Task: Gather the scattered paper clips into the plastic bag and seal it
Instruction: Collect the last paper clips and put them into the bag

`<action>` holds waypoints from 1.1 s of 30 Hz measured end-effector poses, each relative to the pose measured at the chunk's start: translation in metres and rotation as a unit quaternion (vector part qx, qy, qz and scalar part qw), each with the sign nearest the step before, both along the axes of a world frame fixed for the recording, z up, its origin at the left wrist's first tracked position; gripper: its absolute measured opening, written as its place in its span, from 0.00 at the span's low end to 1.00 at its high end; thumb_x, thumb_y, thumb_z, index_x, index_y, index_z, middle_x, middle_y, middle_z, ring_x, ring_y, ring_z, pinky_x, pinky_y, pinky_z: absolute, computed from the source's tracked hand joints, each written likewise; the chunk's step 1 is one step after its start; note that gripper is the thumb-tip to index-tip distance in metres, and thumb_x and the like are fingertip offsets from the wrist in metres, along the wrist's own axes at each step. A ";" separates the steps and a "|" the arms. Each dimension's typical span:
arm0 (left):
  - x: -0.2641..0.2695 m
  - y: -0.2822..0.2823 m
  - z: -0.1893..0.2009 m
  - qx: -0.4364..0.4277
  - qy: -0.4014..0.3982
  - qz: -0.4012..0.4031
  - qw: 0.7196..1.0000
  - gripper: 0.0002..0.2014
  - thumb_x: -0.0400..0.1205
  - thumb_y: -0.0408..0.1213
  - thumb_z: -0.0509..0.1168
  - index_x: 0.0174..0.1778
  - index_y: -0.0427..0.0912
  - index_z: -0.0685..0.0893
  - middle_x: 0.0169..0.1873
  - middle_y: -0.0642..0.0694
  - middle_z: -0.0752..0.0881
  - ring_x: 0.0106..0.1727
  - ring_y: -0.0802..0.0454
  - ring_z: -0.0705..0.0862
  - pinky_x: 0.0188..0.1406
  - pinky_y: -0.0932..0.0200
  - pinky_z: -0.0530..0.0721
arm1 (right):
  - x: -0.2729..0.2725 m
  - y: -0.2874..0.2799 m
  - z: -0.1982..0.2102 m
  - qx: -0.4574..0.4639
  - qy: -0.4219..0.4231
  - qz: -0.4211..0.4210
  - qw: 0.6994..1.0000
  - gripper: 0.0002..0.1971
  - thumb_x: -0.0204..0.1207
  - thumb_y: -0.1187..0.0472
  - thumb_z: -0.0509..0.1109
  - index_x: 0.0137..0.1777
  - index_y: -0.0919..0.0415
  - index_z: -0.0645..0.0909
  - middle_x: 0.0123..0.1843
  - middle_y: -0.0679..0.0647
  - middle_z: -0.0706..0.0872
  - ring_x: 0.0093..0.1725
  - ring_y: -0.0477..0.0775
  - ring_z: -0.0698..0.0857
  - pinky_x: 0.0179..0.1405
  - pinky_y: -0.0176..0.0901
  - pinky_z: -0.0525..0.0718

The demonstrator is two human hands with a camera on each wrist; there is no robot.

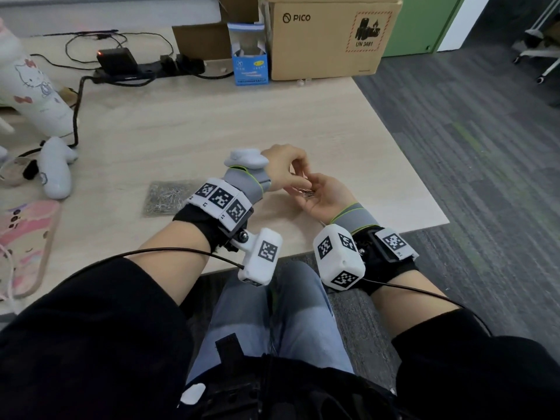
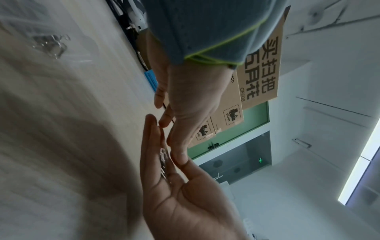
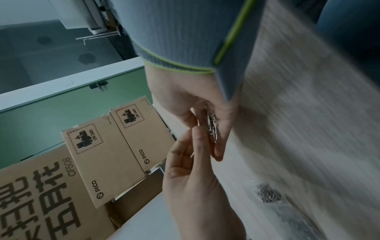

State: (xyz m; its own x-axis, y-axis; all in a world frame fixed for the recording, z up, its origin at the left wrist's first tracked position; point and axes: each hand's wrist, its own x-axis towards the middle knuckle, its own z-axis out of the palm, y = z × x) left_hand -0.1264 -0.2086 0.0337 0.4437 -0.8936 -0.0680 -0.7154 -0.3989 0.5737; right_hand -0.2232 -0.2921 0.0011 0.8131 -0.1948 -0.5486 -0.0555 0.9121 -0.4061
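Observation:
My right hand (image 1: 322, 197) lies palm up just above the wooden table (image 1: 212, 122), cupped round a small pile of silver paper clips (image 1: 306, 192). In the right wrist view its fingers (image 3: 223, 129) curl about the paper clips (image 3: 211, 125). My left hand (image 1: 295, 175) reaches in from the left, thumb and fingertips (image 3: 196, 131) drawn together at that pile. The left wrist view shows the clips (image 2: 163, 160) between both hands. The clear plastic bag (image 1: 169, 197), with many clips inside, lies flat on the table left of my left wrist.
A large cardboard box (image 1: 327, 40), a small blue box (image 1: 250, 63) and a power strip with cables (image 1: 145, 69) line the far side. A white controller (image 1: 56, 174), a patterned bottle (image 1: 33, 92) and a pink pouch (image 1: 24, 237) sit left. The table's right edge (image 1: 424, 189) is near my hands.

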 end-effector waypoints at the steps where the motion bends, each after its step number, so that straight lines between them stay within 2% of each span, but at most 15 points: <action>1: 0.002 0.003 0.002 -0.007 0.004 0.019 1.000 0.11 0.70 0.42 0.75 0.45 0.43 0.84 0.38 0.51 0.84 0.31 0.64 0.74 0.35 0.61 0.72 | 0.002 0.001 0.000 0.007 -0.003 -0.007 1.000 0.15 0.84 0.68 0.50 0.46 0.75 0.77 0.34 0.70 0.87 0.31 0.66 0.89 0.27 0.50 0.89; 3: 0.011 0.017 0.007 -0.032 -0.005 0.091 0.995 0.13 0.69 0.44 0.75 0.45 0.43 0.84 0.37 0.51 0.83 0.32 0.58 0.76 0.37 0.59 0.72 | 0.007 0.006 0.002 0.033 -0.013 -0.016 0.999 0.15 0.84 0.68 0.50 0.47 0.78 0.75 0.48 0.75 0.83 0.46 0.73 0.88 0.31 0.54 0.89; 5: 0.023 0.030 0.011 -0.027 -0.047 0.161 0.986 0.12 0.70 0.47 0.74 0.41 0.42 0.85 0.35 0.49 0.82 0.36 0.51 0.79 0.38 0.60 0.72 | 0.008 0.008 0.003 0.045 -0.009 -0.030 0.998 0.16 0.84 0.69 0.48 0.49 0.80 0.74 0.60 0.76 0.78 0.68 0.74 0.78 0.48 0.53 0.88; 7: 0.034 0.046 0.015 0.040 -0.098 0.211 0.972 0.15 0.70 0.52 0.73 0.31 0.43 0.83 0.31 0.47 0.82 0.35 0.47 0.79 0.36 0.60 0.73 | 0.012 0.014 0.004 0.049 -0.007 -0.026 0.998 0.16 0.85 0.68 0.48 0.49 0.81 0.74 0.64 0.76 0.77 0.74 0.72 0.72 0.67 0.54 0.77; 9: 0.038 0.059 0.018 0.139 -0.121 0.216 0.959 0.22 0.70 0.56 0.71 0.21 0.42 0.75 0.24 0.45 0.78 0.28 0.46 0.75 0.27 0.59 0.69 | 0.017 0.021 0.006 0.046 -0.004 -0.013 0.999 0.17 0.85 0.68 0.48 0.49 0.81 0.74 0.70 0.76 0.73 0.74 0.72 0.71 0.73 0.55 0.73; 11: 0.035 0.069 0.016 0.206 -0.121 0.192 0.952 0.23 0.71 0.54 0.71 0.20 0.43 0.70 0.22 0.45 0.75 0.26 0.48 0.72 0.24 0.60 0.66 | 0.023 0.029 0.006 0.042 0.003 0.005 0.999 0.17 0.85 0.67 0.48 0.49 0.81 0.74 0.73 0.76 0.71 0.74 0.73 0.72 0.73 0.54 0.72; 13: 0.031 0.075 0.010 0.233 -0.108 0.170 0.951 0.21 0.74 0.47 0.69 0.20 0.44 0.68 0.20 0.47 0.71 0.24 0.50 0.68 0.22 0.61 0.62 | 0.028 0.035 0.005 0.040 0.010 0.023 0.999 0.18 0.85 0.66 0.48 0.52 0.82 0.74 0.73 0.76 0.71 0.73 0.73 0.72 0.73 0.54 0.73; 16: 0.034 0.079 0.002 0.239 -0.103 0.169 0.951 0.20 0.74 0.42 0.66 0.18 0.42 0.70 0.18 0.46 0.69 0.24 0.46 0.67 0.22 0.61 0.61 | 0.033 0.043 0.006 0.039 0.013 0.054 0.998 0.20 0.86 0.64 0.49 0.66 0.80 0.71 0.73 0.76 0.71 0.73 0.71 0.73 0.70 0.53 0.75; 17: 0.036 0.080 0.000 0.233 -0.097 0.165 0.953 0.19 0.74 0.41 0.65 0.17 0.42 0.70 0.17 0.45 0.69 0.25 0.45 0.68 0.22 0.60 0.61 | 0.035 0.045 0.007 0.035 0.013 0.068 0.997 0.20 0.86 0.63 0.49 0.66 0.80 0.71 0.72 0.76 0.72 0.73 0.71 0.73 0.68 0.53 0.76; 19: 0.039 0.082 -0.001 0.226 -0.076 0.158 0.958 0.19 0.77 0.40 0.63 0.18 0.42 0.74 0.19 0.44 0.72 0.28 0.43 0.71 0.23 0.59 0.64 | 0.041 0.051 0.010 0.017 0.010 0.102 0.995 0.20 0.86 0.61 0.50 0.57 0.81 0.74 0.65 0.76 0.77 0.71 0.71 0.75 0.64 0.53 0.79; 21: 0.042 0.086 0.001 0.193 -0.054 0.159 0.967 0.17 0.79 0.41 0.62 0.24 0.42 0.80 0.23 0.42 0.78 0.32 0.43 0.74 0.27 0.58 0.68 | 0.047 0.057 0.016 -0.010 0.010 0.130 0.991 0.21 0.86 0.59 0.50 0.51 0.80 0.75 0.53 0.75 0.80 0.57 0.73 0.81 0.52 0.52 0.86; 23: 0.045 0.094 0.006 0.160 -0.046 0.165 0.972 0.15 0.80 0.42 0.61 0.31 0.42 0.85 0.22 0.44 0.77 0.32 0.43 0.75 0.27 0.57 0.67 | 0.056 0.065 0.025 -0.040 0.015 0.151 0.988 0.22 0.86 0.57 0.50 0.48 0.80 0.75 0.45 0.71 0.81 0.44 0.71 0.83 0.39 0.50 0.89; 26: 0.047 0.100 0.012 0.135 -0.032 0.173 0.975 0.15 0.81 0.43 0.61 0.30 0.42 0.85 0.20 0.49 0.74 0.27 0.49 0.73 0.25 0.60 0.66 | 0.063 0.073 0.036 -0.062 0.003 0.172 0.983 0.25 0.85 0.53 0.50 0.48 0.79 0.74 0.41 0.67 0.80 0.39 0.66 0.81 0.32 0.47 0.88; 29: 0.050 0.109 0.011 0.115 -0.028 0.185 0.976 0.20 0.81 0.43 0.60 0.21 0.44 0.78 0.20 0.49 0.75 0.26 0.51 0.73 0.25 0.62 0.66 | 0.069 0.081 0.044 -0.070 -0.015 0.206 0.976 0.30 0.84 0.46 0.50 0.51 0.79 0.73 0.42 0.64 0.77 0.35 0.60 0.78 0.39 0.46 0.81; 33: 0.053 0.118 0.010 0.098 -0.024 0.201 0.974 0.21 0.81 0.41 0.60 0.19 0.49 0.75 0.20 0.49 0.76 0.26 0.52 0.73 0.27 0.61 0.67 | 0.072 0.087 0.047 -0.091 -0.022 0.220 0.971 0.35 0.83 0.42 0.49 0.60 0.82 0.69 0.51 0.66 0.78 0.43 0.60 0.77 0.49 0.45 0.75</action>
State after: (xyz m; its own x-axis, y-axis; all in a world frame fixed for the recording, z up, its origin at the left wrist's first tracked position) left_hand -0.0733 -0.0902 0.0433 0.7625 -0.6180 -0.1913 -0.5017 -0.7516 0.4283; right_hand -0.1513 -0.2055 0.0485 0.8617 0.0866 -0.5000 -0.4025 0.7167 -0.5695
